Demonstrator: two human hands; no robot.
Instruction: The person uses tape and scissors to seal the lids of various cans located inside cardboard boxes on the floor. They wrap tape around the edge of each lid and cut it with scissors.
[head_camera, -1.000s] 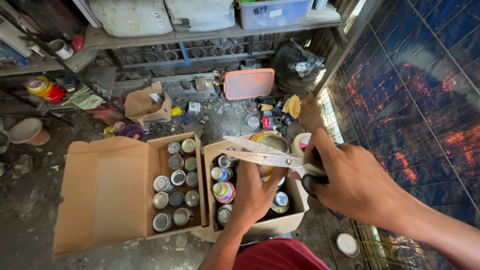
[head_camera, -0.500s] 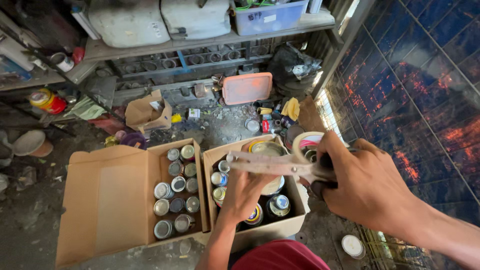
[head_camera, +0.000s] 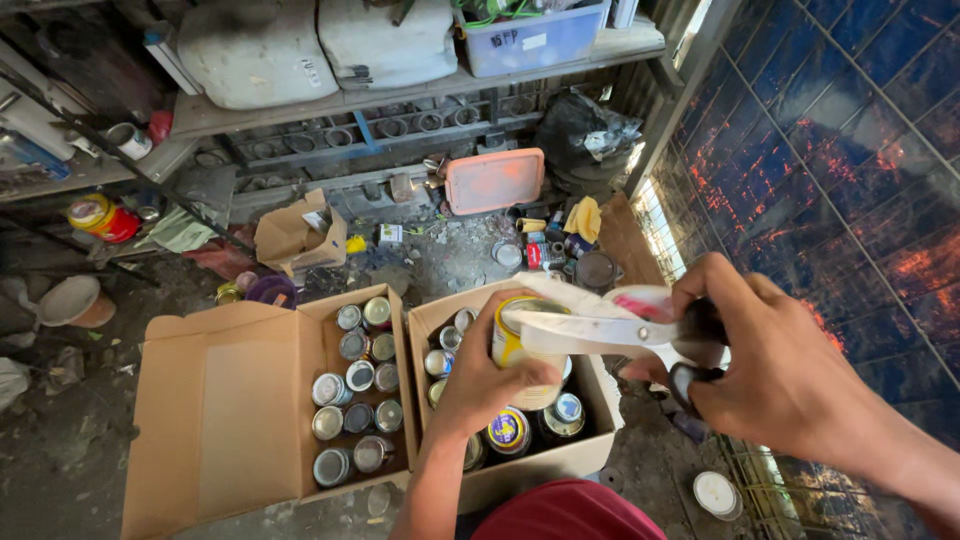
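Closest to the camera, a pair of scissors (head_camera: 610, 333) with pale blades and dark handles is gripped in the right hand (head_camera: 775, 375), fingers curled tight through the handle loops. The blades are shut and pointed left, with the tips lying across the top of a yellow-and-white tin can (head_camera: 527, 352). That can is wrapped by the left hand (head_camera: 480, 385) from the side and held just above the right cardboard box (head_camera: 545, 465), so both hands are clenched on something.

Inside that box, more round cans are packed, a couple with blue-and-yellow lids seen right under the held can. Just beside it on the left, a second cardboard box (head_camera: 225, 420) is laid open with its big flap folded out, and rows of silvery can tops (head_camera: 350, 410) are lined up in its right half. A bit of red cloth (head_camera: 565, 512) is seen at the bottom edge, and a small white lid (head_camera: 716, 493) is lying on the floor to the right.

Further back, a small torn carton (head_camera: 295, 235) and an orange tray (head_camera: 494, 181) are set on the dirty floor. A shelf (head_camera: 400, 95) loaded with white jugs (head_camera: 315, 45) and a blue bin (head_camera: 535, 35) is seen at the very back.
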